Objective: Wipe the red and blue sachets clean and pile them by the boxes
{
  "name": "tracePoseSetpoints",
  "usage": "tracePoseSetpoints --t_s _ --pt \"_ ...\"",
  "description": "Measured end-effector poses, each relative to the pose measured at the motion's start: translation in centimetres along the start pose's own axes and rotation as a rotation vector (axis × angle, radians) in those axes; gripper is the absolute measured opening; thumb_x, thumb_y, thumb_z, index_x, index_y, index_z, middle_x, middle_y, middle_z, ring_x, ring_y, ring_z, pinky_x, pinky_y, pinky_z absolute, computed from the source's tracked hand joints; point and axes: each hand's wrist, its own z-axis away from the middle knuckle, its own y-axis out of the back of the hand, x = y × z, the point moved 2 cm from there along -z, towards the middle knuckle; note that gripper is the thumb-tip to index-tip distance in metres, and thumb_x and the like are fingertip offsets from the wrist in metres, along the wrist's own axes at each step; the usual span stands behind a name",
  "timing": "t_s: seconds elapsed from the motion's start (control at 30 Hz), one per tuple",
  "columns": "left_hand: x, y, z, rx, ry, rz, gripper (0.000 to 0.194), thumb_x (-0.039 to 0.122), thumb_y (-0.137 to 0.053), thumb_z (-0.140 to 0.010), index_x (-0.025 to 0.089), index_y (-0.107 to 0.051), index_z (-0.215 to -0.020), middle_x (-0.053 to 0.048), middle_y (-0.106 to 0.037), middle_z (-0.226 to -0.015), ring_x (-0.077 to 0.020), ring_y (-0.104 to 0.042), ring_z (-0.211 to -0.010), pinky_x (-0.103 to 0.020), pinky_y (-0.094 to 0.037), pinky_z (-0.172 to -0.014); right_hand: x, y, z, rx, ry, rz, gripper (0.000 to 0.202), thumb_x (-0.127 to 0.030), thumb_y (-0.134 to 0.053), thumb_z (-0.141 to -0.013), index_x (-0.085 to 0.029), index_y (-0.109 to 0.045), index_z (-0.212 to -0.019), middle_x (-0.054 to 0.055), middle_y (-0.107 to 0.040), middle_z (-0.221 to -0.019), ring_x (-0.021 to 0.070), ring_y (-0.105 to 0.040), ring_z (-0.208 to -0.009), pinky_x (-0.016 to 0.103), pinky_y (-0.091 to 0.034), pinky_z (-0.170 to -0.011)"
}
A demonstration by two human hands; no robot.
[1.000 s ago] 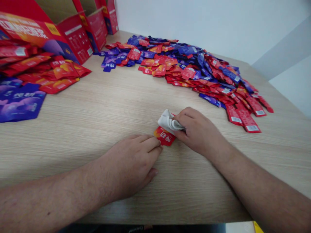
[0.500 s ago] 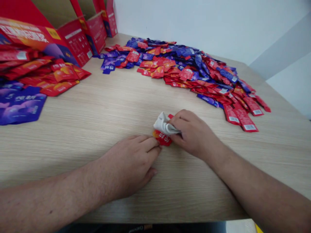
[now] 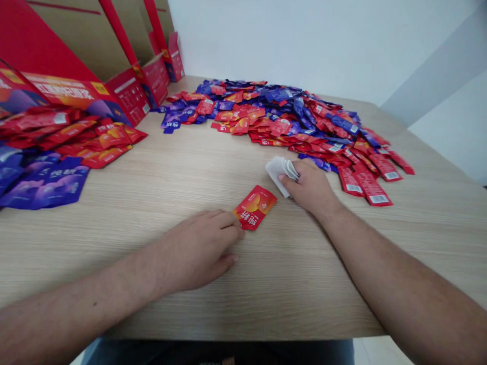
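A red sachet (image 3: pixel 255 207) with orange fruit print and white lettering lies flat on the table. The curled fingertips of my left hand (image 3: pixel 213 243) press on its near left corner, while the thumb rests apart on the wood. My right hand (image 3: pixel 310 185) is closed on a folded white cloth (image 3: pixel 280 175), gripped between thumb and fingers. Cloth and hand are just right of the sachet, not touching it. The cloth's folds show at the fingers; its inner layers are hidden.
A long heap of red and purple sachets (image 3: pixel 281 114) spreads across the back and right of the table (image 3: pixel 182 182). At the left, red sachets (image 3: pixel 102 142) and purple sachets (image 3: pixel 57 182) are piled before open red cartons (image 3: pixel 129 96). A white wall (image 3: pixel 304 40) stands behind.
My right hand has lifted the cloth off the sachet and moved it to the right, uncovering the printed front. My left hand stays at the sachet's corner. The view has tilted up slightly.
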Motion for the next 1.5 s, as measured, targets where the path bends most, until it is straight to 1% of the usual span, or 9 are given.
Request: tracePoseSetpoints --t_s 0.23,0.43,0.6,0.73,0.87,1.03,1.17,1.3,1.5 --pt "-0.2 2.3 -5.6 0.021 0.078 -0.072 0.040 0.031 -0.058 -0.096 0.015 -0.067 -0.132 -0.014 -0.066 -0.134 -0.0280 -0.062 -0.128 -0.042 -0.049 -0.112 0.0 -0.6 -0.5 0.035 -0.102 -0.111 0.030 -0.038 -0.061 -0.089 -0.017 -0.074 -0.105 0.016 -0.076 -0.103 0.0354 -0.067 -0.099 0.049 -0.054 -0.087" --pt "-0.1 2.8 -10.5 -0.167 0.216 -0.260 0.094 0.058 -0.069 -0.082 0.022 -0.039 -0.164 -0.022 -0.058 -0.145 -0.0403 -0.061 -0.129 -0.053 -0.052 -0.104 0.5 -0.6 -0.9 0.045 -0.074 -0.163 0.039 -0.034 -0.060 -0.089 -0.014 -0.074 -0.120 0.017 -0.077 -0.120 0.0354 -0.068 -0.111 0.050 -0.053 -0.100" --pt "0.4 2.3 -12.4 -0.208 0.288 -0.327 0.077 0.064 -0.064 -0.081 0.022 -0.058 -0.145 -0.022 -0.066 -0.126 -0.0408 -0.070 -0.108 -0.049 -0.057 -0.085 0.6 -0.5 -1.2 0.051 -0.062 -0.176 0.039 -0.033 -0.060 -0.089 -0.013 -0.075 -0.119 0.019 -0.076 -0.123 0.0349 -0.068 -0.112 0.048 -0.053 -0.101" --pt "-0.2 2.4 -13.0 -0.263 0.257 -0.225 0.077 0.055 -0.070 -0.076 0.021 -0.056 -0.144 -0.017 -0.071 -0.120 -0.0339 -0.072 -0.101 -0.041 -0.055 -0.082 0.5 -0.6 -1.3 0.036 -0.054 -0.174 0.034 -0.033 -0.060 -0.089 -0.012 -0.076 -0.110 0.019 -0.077 -0.115 0.0345 -0.067 -0.110 0.047 -0.052 -0.100" --pt "-0.9 3.1 -13.1 -0.288 0.248 -0.043 0.081 0.038 -0.072 -0.075 0.019 -0.051 -0.151 -0.011 -0.076 -0.115 -0.0252 -0.072 -0.094 -0.033 -0.052 -0.079 0.4 -0.7 -1.3 0.022 -0.045 -0.177 0.033 -0.032 -0.060 -0.088 -0.015 -0.076 -0.112 0.017 -0.077 -0.117 0.0328 -0.066 -0.113 0.044 -0.050 -0.102" --pt "-1.0 4.1 -12.4 -0.311 0.164 0.244 0.028 0.029 -0.065 -0.082 0.018 -0.077 -0.106 -0.001 -0.075 -0.084 -0.0158 -0.066 -0.074 -0.027 -0.046 -0.067 0.3 -0.7 -1.3 0.006 -0.063 -0.172 0.031 -0.032 -0.061 -0.088 -0.013 -0.076 -0.108 0.018 -0.077 -0.113 0.0336 -0.067 -0.109 0.045 -0.051 -0.099" --pt "-0.7 4.9 -10.6 0.000 0.098 0.477 0.016 0.024 -0.065 -0.087 0.018 -0.071 -0.100 0.001 -0.072 -0.081 -0.0132 -0.064 -0.070 -0.025 -0.048 -0.064 0.2 -0.5 -1.2 0.003 -0.071 -0.174 0.032 -0.032 -0.061 -0.089 -0.013 -0.076 -0.111 0.017 -0.077 -0.116 0.0326 -0.067 -0.108 0.044 -0.051 -0.099" --pt "0.1 4.3 -7.8 0.356 -0.142 0.365 0.009 0.013 -0.063 -0.091 0.018 -0.068 -0.095 -0.003 -0.073 -0.093 -0.0148 -0.069 -0.086 -0.027 -0.055 -0.079 0.1 -0.3 -1.1 -0.002 -0.081 -0.177 0.032 -0.034 -0.061 -0.089 -0.014 -0.075 -0.110 0.016 -0.078 -0.115 0.0318 -0.068 -0.105 0.043 -0.052 -0.096" --pt "-0.4 0.6 -4.8 0.292 -0.401 0.287 0.028 0.000 -0.050 -0.094 0.018 -0.070 -0.091 -0.007 -0.076 -0.103 -0.0153 -0.073 -0.099 -0.025 -0.058 -0.087 -0.1 -0.2 -0.8 -0.013 -0.124 -0.152 0.029 -0.039 -0.060 -0.088 -0.016 -0.075 -0.099 0.016 -0.077 -0.102 0.0330 -0.067 -0.094 0.045 -0.053 -0.087"
